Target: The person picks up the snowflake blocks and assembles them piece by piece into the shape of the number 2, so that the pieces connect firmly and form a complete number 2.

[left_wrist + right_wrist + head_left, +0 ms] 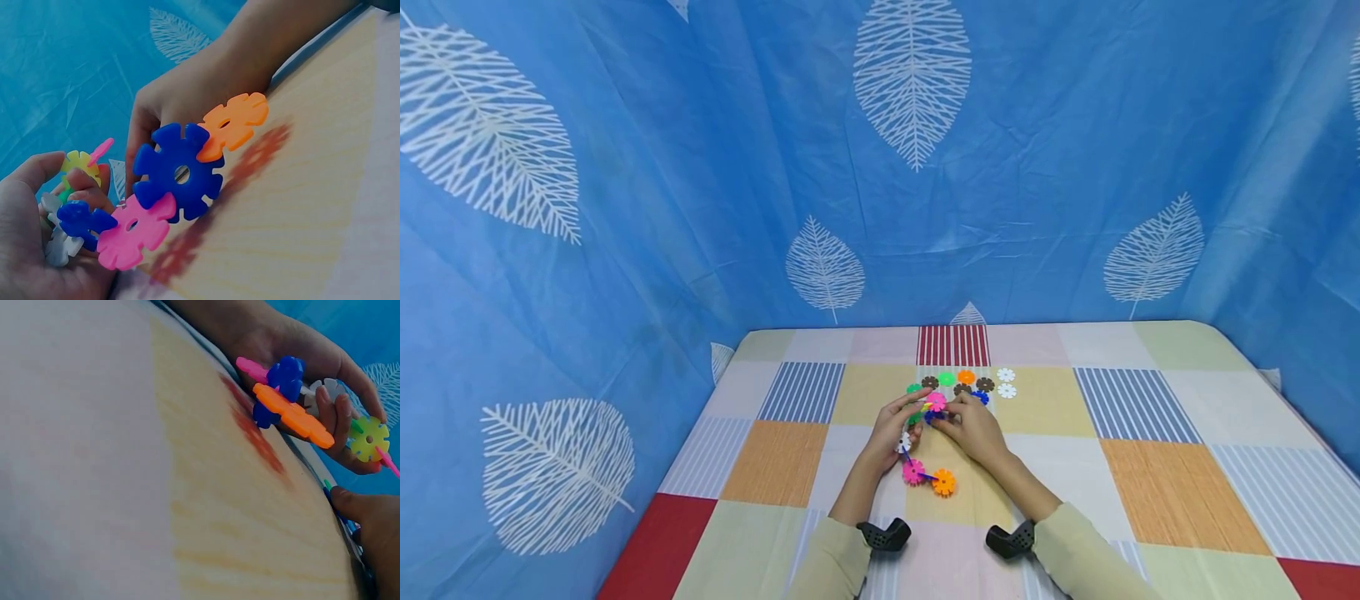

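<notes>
My left hand [891,429] grips a chain of slotted flower-shaped plastic discs, its fingers curled around the white disc [59,247] and the yellow disc [369,439]. From the palm the chain hangs toward me through a small blue disc, a pink disc [134,231] and a large blue disc [178,172] to an orange disc [943,482]. A pink disc [936,402] sticks out at its far end, by the left fingertips. Close beside it, my right hand [976,427] pinches a blue disc [933,417] between thumb and fingers; the fingertips are partly hidden.
Loose discs lie just beyond the hands: brown [985,384], orange [966,377], green [947,378], blue [981,397] and two white ones [1006,391]. A patchwork cloth [1150,500] covers the table. Blue leaf-print curtains [1037,167] enclose its back and sides.
</notes>
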Available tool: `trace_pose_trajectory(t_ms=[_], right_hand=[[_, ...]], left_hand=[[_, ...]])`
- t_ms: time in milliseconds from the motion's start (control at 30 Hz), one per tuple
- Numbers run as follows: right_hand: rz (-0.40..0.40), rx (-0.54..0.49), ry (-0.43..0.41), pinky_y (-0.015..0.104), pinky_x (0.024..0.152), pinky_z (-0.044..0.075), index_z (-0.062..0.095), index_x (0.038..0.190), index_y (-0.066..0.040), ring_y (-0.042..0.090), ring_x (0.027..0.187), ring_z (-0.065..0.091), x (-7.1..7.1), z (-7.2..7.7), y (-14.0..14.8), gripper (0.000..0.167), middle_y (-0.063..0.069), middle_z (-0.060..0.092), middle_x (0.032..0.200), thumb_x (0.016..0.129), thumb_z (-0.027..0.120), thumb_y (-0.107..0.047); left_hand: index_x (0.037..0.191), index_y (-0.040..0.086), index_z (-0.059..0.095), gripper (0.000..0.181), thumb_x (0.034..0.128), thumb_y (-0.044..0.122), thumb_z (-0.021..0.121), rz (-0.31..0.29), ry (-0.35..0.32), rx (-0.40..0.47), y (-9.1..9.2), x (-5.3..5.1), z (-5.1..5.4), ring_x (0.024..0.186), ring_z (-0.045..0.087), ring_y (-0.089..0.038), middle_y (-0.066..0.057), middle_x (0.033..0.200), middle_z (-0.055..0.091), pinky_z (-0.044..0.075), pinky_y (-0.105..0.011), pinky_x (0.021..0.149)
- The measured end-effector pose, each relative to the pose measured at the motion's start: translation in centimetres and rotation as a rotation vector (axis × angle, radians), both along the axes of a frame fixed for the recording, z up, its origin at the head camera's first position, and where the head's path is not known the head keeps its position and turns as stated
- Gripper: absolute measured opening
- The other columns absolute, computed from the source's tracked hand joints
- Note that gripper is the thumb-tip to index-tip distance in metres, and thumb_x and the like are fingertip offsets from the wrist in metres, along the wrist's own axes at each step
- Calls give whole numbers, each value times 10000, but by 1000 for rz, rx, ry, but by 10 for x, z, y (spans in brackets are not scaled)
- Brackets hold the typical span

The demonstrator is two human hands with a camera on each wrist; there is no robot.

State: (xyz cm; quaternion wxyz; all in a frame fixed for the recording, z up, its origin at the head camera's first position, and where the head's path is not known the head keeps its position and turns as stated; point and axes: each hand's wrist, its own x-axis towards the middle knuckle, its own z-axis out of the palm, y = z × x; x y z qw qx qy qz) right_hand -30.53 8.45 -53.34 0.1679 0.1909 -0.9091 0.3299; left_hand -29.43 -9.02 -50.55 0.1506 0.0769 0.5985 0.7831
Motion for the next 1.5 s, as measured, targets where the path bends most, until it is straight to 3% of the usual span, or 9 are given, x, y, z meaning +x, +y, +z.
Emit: trace_pose_trajectory(t_ms=[200,333,433,567,633,733,933,1200,1500], right_hand=[[57,-42,16,264,584,424,704,831,-60,117,680,453,0,0,3,181,0,533,801,758,768,-213],[64,-56,-7,270,591,420,696,910,-31,119,694,452,2,0,8,240,16,550,843,759,766,-205],[44,-66,-53,262,595,416,699,971,-34,107,692,444,5,1,12,286,9,545,852,759,767,-212],[29,-91,-84,269,608,413,712,976,-59,109,697,444,10,3,18,280,-1,534,836,745,778,-203],[30,-113,-80,267,613,417,708,952,-72,107,701,451,11,2,21,262,-11,539,824,733,787,-191],[27,-203,-81,244,593,436,674,912,-85,102,673,483,12,2,25,228,-22,567,778,723,791,-136],[-3,-490,-56,187,575,496,633,864,-47,96,642,573,13,3,28,167,38,634,749,747,753,-38],[33,-581,-25,202,611,527,672,859,-23,224,668,638,15,5,26,104,90,669,788,770,726,-26],[81,-569,49,206,631,530,647,803,65,333,667,636,31,32,17,87,183,659,769,743,697,104]], left_hand=[[1333,-14,454,410,959,149,486,-11,3,22,-1,3,5,487,431,-38,-43,968,581,381,-150,423],[1341,-7,449,403,967,145,466,-26,-5,23,-1,3,5,489,431,-32,-53,944,561,379,-145,429],[1329,18,480,401,963,182,485,-9,-2,11,0,-2,-5,481,422,-39,-82,903,532,370,-153,422],[1307,56,521,408,942,240,525,23,11,-8,2,-9,-19,473,421,-45,-79,989,546,364,-156,408],[1301,57,527,413,934,245,536,30,10,-8,3,-9,-19,469,424,-43,-71,964,547,365,-153,402],[1297,47,526,426,924,251,550,38,0,6,3,-10,-19,467,423,-41,-76,952,549,365,-149,399],[1279,70,551,398,928,257,553,51,-5,0,5,-8,-20,482,429,-40,-46,999,565,376,-144,404],[1264,92,570,373,929,257,559,26,2,-23,8,-8,-20,470,417,-50,-32,728,509,368,-152,408],[1280,17,535,358,962,177,503,-31,83,-95,7,0,-5,473,420,-80,-32,572,478,388,-183,427]])
